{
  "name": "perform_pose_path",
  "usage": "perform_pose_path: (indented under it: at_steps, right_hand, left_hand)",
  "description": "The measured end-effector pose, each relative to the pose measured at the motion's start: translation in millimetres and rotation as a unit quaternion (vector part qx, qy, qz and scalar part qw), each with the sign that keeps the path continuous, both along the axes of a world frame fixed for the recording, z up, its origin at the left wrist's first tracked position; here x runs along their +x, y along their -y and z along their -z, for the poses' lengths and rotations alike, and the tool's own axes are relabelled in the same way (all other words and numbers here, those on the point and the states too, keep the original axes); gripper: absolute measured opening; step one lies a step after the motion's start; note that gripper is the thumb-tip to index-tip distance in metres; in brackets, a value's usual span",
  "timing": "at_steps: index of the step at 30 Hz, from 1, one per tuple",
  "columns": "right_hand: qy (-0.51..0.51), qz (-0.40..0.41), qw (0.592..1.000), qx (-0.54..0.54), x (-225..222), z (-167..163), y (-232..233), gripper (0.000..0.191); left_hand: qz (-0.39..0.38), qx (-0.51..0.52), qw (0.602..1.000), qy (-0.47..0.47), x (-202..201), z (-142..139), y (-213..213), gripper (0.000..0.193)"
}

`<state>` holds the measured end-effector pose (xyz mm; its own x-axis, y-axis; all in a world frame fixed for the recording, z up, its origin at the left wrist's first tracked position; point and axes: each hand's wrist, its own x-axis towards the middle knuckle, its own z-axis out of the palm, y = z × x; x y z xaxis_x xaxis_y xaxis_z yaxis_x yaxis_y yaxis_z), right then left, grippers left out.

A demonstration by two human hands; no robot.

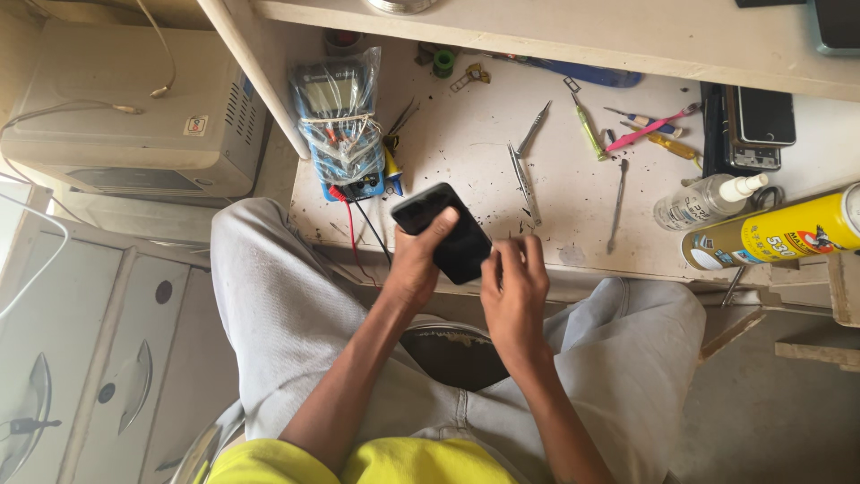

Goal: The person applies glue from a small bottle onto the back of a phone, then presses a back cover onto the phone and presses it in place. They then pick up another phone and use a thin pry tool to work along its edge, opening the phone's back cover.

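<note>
**A black phone held in both hands at the workbench edge**

The black phone (445,231) is in the air just in front of the near edge of the white workbench (573,161), above the person's lap, and it is tilted with its dark glossy face up. The left hand (419,260) holds it from below and from the side, with the thumb pressed across the face, so the fingers are closed around the body of the phone. The right hand (512,287) is at the lower right corner of the phone; its fingertips are pressed together there and touch the edge, but I cannot tell if they pinch something small.

Just beyond the grip, on the bench, lie metal tweezers (525,175). Farther to the left of the grip stands a blue multimeter (339,125) wrapped in clear plastic, with a red and a black lead hanging toward the phone. To the right of the grip lie a thin metal pry tool (618,204), a clear spray bottle (708,199) on its side and a yellow glue tube (775,231). Farther away are a pink toothbrush (652,127) and a stack of phones (760,125).
</note>
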<state>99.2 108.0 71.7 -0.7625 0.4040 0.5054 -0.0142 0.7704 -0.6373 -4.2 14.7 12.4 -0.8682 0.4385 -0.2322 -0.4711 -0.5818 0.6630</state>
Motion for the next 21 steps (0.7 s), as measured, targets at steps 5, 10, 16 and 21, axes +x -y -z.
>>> perform_pose_path:
  at_steps: [5,10,16,21]
  right_hand:
    - [-0.003,0.003,0.999,-0.044,2.8,-5.9,1.5,0.012]
    - [-0.012,-0.016,0.999,-0.04,-0.9,-21.8,4.4,0.01]
    - [-0.005,-0.047,0.996,-0.069,-1.5,-29.2,-1.2,0.004]
    - [0.066,-0.076,0.964,-0.246,3.3,-27.9,-0.1,0.01]
  left_hand:
    - [-0.007,0.043,0.999,0.011,-4.4,1.5,3.3,0.035]
    - [0.016,0.04,0.999,0.027,-3.9,1.8,2.1,0.041]
    - [0.032,-0.004,0.999,0.015,-2.8,15.1,0.6,0.051]
    - [0.053,-0.02,0.998,0.0,-1.9,25.3,-6.2,0.058]
